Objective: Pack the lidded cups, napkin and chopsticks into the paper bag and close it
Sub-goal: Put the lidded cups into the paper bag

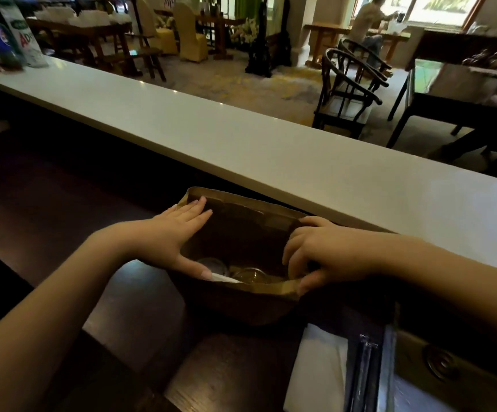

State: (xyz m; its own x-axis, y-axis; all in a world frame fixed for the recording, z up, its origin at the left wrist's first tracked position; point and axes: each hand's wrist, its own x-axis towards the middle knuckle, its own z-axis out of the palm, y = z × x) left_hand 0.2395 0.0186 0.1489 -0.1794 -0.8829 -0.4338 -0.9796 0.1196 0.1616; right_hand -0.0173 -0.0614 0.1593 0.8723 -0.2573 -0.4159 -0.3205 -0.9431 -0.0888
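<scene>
Head view | paper bag [242, 292] stands on counter [140, 295], cups [248, 275] inside | my left hand [182, 230] flat, unclenched on rim; right hand [318, 251] pinches rim | paper thin, creases easily: I'd grip top edge.

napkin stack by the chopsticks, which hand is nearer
Right. The right hand pinches the paper bag's near rim, above the napkin stack. The left hand is on the bag's far-left side.

A brown paper bag [242, 288] stands open at lower centre of the frame with two clear-lidded cups [248, 275] side by side at its bottom, while a white napkin [318, 370] and dark chopsticks [364, 373] lie at lower right.
</scene>
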